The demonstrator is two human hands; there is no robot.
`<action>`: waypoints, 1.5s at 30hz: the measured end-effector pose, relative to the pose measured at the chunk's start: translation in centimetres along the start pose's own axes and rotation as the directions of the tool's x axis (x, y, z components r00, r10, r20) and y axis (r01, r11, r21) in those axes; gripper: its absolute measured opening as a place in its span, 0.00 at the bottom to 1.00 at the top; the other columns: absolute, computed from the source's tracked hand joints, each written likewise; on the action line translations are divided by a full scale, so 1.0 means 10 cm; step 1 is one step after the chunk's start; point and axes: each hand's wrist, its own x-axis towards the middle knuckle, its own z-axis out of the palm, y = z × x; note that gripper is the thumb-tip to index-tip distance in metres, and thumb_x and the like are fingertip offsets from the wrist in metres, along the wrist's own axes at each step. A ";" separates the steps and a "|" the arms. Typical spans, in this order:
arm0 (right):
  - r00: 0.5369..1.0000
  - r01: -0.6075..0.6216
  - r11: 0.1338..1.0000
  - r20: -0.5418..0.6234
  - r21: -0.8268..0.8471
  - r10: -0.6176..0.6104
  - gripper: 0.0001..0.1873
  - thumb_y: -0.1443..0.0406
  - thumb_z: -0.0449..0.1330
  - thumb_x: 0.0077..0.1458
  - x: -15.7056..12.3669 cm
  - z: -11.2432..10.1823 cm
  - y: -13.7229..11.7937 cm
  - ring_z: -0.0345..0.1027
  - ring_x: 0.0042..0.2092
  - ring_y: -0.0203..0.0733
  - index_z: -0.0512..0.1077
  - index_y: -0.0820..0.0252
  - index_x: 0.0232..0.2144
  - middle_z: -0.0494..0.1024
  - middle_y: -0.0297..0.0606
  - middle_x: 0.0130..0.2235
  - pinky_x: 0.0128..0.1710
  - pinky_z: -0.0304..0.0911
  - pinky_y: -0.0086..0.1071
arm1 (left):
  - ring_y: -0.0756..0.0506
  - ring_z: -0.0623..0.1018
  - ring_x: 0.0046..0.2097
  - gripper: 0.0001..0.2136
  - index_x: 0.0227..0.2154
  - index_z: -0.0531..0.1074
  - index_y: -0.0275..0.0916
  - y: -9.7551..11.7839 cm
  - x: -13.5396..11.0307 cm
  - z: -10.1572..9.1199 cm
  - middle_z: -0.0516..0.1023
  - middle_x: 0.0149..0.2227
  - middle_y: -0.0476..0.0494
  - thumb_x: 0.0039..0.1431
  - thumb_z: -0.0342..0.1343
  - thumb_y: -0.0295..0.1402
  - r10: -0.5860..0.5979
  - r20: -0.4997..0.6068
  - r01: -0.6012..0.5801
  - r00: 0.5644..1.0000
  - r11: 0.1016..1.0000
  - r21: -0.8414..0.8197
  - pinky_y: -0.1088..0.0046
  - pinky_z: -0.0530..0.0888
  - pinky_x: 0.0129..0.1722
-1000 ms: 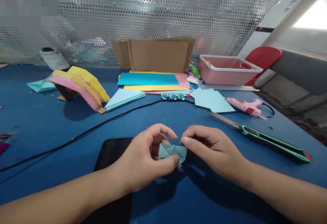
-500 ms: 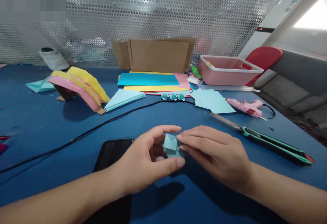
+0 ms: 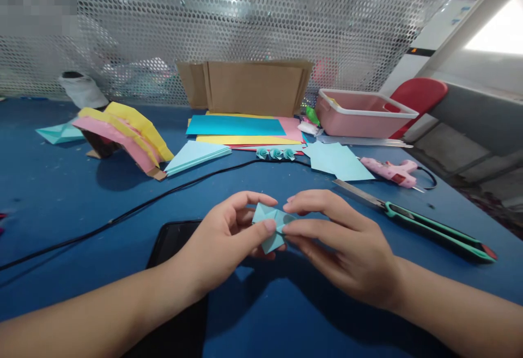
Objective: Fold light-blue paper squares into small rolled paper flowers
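Between my two hands is a small light-blue folded paper [image 3: 273,240], with creased triangular flaps. My left hand [image 3: 232,234] grips it from the left, the thumb pressed on its face and the fingers behind. My right hand [image 3: 345,243] pinches its right edge between thumb and fingers, the index finger raised above. Both hands are just above the blue table [image 3: 245,320]. Past them, three small light-blue paper roses [image 3: 275,154] stand in a row. A stack of light-blue folded triangles [image 3: 198,156] lies to their left, and light-blue paper sheets [image 3: 341,161] to their right.
A box cutter [image 3: 437,232] with its blade out lies right of my right hand; behind it is a pink glue gun [image 3: 392,171]. A black phone [image 3: 175,243] lies under my left forearm. A black cable [image 3: 134,208] crosses the table. Farther back are a pink basket [image 3: 368,113] and cardboard [image 3: 257,88].
The folded paper has been turned, so its flaps spread toward me. My left thumb has moved onto its face, and the right index finger has lifted away from it.
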 end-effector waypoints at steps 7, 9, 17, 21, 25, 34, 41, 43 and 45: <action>0.999 -0.014 0.997 0.030 0.078 0.011 0.09 0.75 0.59 0.53 -0.02 0.00 -0.01 0.70 0.46 0.44 0.77 0.63 0.35 0.75 0.47 0.44 0.47 0.69 0.36 | 0.52 0.78 0.28 0.13 0.41 0.67 0.39 0.03 -0.01 0.01 0.75 0.24 0.56 0.54 0.62 0.30 -0.011 -0.003 0.011 1.000 1.000 0.026 0.77 0.75 0.30; 0.998 -0.048 0.991 0.044 0.124 0.042 0.08 0.74 0.59 0.53 -0.02 0.00 -0.01 0.71 0.46 0.42 0.77 0.61 0.33 0.74 0.46 0.44 0.46 0.69 0.34 | 0.51 0.78 0.28 0.14 0.42 0.66 0.40 0.02 -0.02 0.02 0.74 0.24 0.56 0.54 0.62 0.31 0.009 -0.001 -0.008 1.000 0.998 0.070 0.76 0.75 0.30; 0.973 -0.221 0.953 0.112 0.206 0.201 0.04 0.70 0.59 0.55 -0.01 0.03 0.01 0.70 0.38 0.38 0.69 0.61 0.35 0.74 0.41 0.36 0.37 0.69 0.29 | 0.52 0.74 0.31 0.09 0.43 0.66 0.43 -0.14 -0.13 0.04 0.74 0.30 0.53 0.59 0.56 0.32 0.309 0.040 -0.297 0.950 0.862 0.410 0.78 0.71 0.31; 0.982 -0.155 0.974 0.133 0.167 0.133 0.03 0.71 0.57 0.56 -0.02 0.03 0.04 0.69 0.33 0.37 0.69 0.60 0.31 0.74 0.38 0.30 0.34 0.67 0.28 | 0.51 0.73 0.31 0.13 0.47 0.64 0.43 -0.13 -0.12 0.04 0.73 0.30 0.52 0.59 0.56 0.32 0.292 0.050 -0.279 0.955 0.830 0.483 0.75 0.71 0.33; 0.981 -0.130 0.979 0.162 0.159 0.104 0.04 0.71 0.58 0.56 -0.02 0.02 0.04 0.70 0.32 0.36 0.70 0.59 0.30 0.76 0.37 0.29 0.32 0.67 0.27 | 0.50 0.73 0.32 0.12 0.46 0.63 0.43 -0.13 -0.09 0.03 0.73 0.32 0.51 0.59 0.55 0.33 0.266 0.035 -0.246 0.963 0.824 0.510 0.75 0.71 0.33; 0.978 -0.154 0.965 0.175 0.213 0.117 0.06 0.73 0.58 0.51 0.02 0.00 0.04 0.70 0.29 0.35 0.69 0.58 0.26 0.76 0.35 0.27 0.30 0.67 0.25 | 0.52 0.69 0.30 0.08 0.35 0.64 0.42 -0.08 -0.11 0.04 0.70 0.28 0.54 0.54 0.58 0.27 0.272 0.047 -0.265 0.961 0.860 0.435 0.78 0.68 0.31; 0.951 -0.303 0.946 -0.032 0.114 0.309 0.08 0.72 0.58 0.52 0.05 -0.02 0.03 0.68 0.27 0.35 0.68 0.57 0.24 0.73 0.34 0.25 0.27 0.66 0.28 | 0.51 0.70 0.29 0.10 0.39 0.65 0.42 -0.07 -0.06 -0.01 0.66 0.29 0.54 0.57 0.58 0.35 0.175 -0.065 -0.141 0.982 0.925 0.353 0.76 0.68 0.28; 0.976 -0.212 0.975 -0.025 0.068 0.214 0.05 0.71 0.60 0.53 0.04 0.02 -0.01 0.71 0.30 0.37 0.70 0.57 0.28 0.75 0.36 0.29 0.30 0.68 0.29 | 0.50 0.71 0.30 0.11 0.40 0.66 0.41 -0.08 -0.06 -0.01 0.67 0.29 0.53 0.57 0.58 0.37 0.170 -0.058 -0.139 0.984 0.924 0.355 0.76 0.69 0.28; 0.991 -0.134 0.991 -0.008 0.020 0.134 0.04 0.71 0.60 0.54 0.02 0.05 -0.05 0.72 0.33 0.39 0.71 0.57 0.31 0.75 0.38 0.32 0.33 0.70 0.30 | 0.51 0.70 0.30 0.10 0.38 0.69 0.41 -0.09 -0.07 -0.01 0.67 0.28 0.53 0.56 0.59 0.37 0.209 -0.048 -0.174 0.977 0.904 0.391 0.77 0.69 0.27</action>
